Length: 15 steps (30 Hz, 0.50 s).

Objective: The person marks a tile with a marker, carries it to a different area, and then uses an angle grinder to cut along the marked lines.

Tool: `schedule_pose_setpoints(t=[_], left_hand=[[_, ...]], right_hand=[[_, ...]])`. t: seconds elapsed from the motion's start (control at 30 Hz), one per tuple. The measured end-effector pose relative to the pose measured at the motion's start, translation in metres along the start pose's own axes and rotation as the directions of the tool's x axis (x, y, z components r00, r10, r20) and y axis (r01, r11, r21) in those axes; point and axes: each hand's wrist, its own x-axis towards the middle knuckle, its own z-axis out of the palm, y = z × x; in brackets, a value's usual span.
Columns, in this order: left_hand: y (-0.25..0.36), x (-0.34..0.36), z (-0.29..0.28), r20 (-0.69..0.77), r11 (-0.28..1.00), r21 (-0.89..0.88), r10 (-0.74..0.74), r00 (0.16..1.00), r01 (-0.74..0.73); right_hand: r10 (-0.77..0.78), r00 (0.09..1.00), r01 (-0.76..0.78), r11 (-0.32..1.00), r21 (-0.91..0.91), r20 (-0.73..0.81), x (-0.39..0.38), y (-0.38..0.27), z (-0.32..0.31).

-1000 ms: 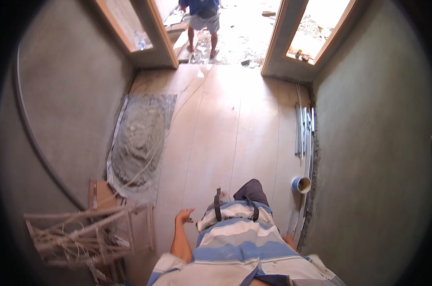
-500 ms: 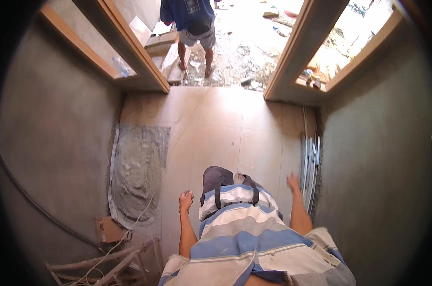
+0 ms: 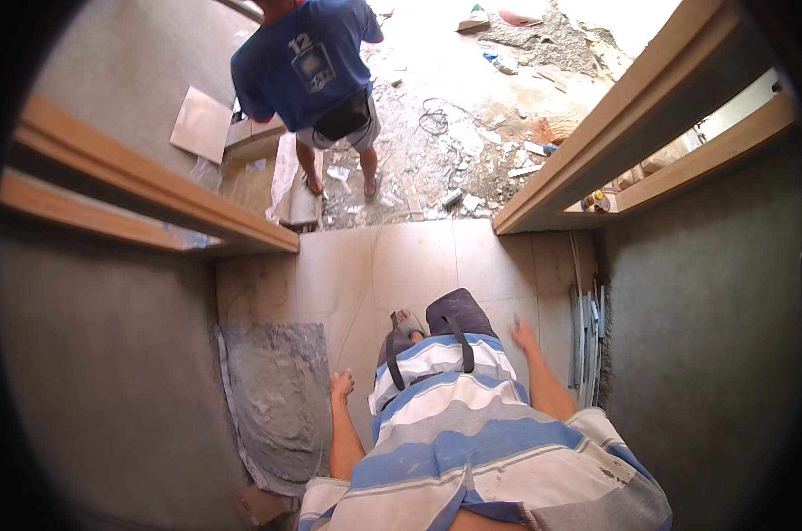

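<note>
My left hand (image 3: 341, 383) hangs at my side, its fingers loosely curled in. Whether anything is inside them is too small to make out. It is nearest to a heap of wet grey mortar (image 3: 281, 403) spread on a grey sheet (image 3: 310, 336) on the floor. On the other side, my right hand (image 3: 523, 334) is held forward over the floor tiles, smeared by motion. The closest things to it are several thin metal strips (image 3: 587, 341) lying along the right wall. One sandalled foot (image 3: 407, 324) shows ahead of my striped clothing.
Wooden frames (image 3: 281, 237) (image 3: 516, 217) flank the doorway ahead. Beyond it a person in a blue shirt (image 3: 317, 66) stands on rubble-strewn ground (image 3: 427, 168), back toward me. Boards (image 3: 202, 124) lean at the left. A brown carton (image 3: 261, 506) lies beyond the mortar's near end.
I have moved forward: the doorway and the person appear closer, and the mortar sits lower in view. My other foot now leads. The wooden stand at lower left has left the view.
</note>
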Motion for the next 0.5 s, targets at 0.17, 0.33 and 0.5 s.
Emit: schedule_pose_setpoints(t=[0.17, 0.33, 0.5], left_hand=[[0.193, 0.059, -0.003, -0.069, 0.94, -0.132, 0.308, 0.949, -0.314], [0.369, 0.115, 0.062, -0.017, 0.964, -0.103, 0.243, 0.97, -0.244], [0.538, 0.147, 0.171, 0.194, 0.97, 0.006, 0.237, 0.952, -0.243]], right_hand=[[0.579, 0.554, -0.509, 0.804, -0.307, 0.599, -0.127, 0.024, 0.014], [0.633, 0.487, -0.681, 0.707, -0.193, 0.601, -0.043, -0.045, -0.039], [0.412, 0.895, -0.417, 0.909, -0.006, 0.172, 0.227, -0.12, -0.084]])
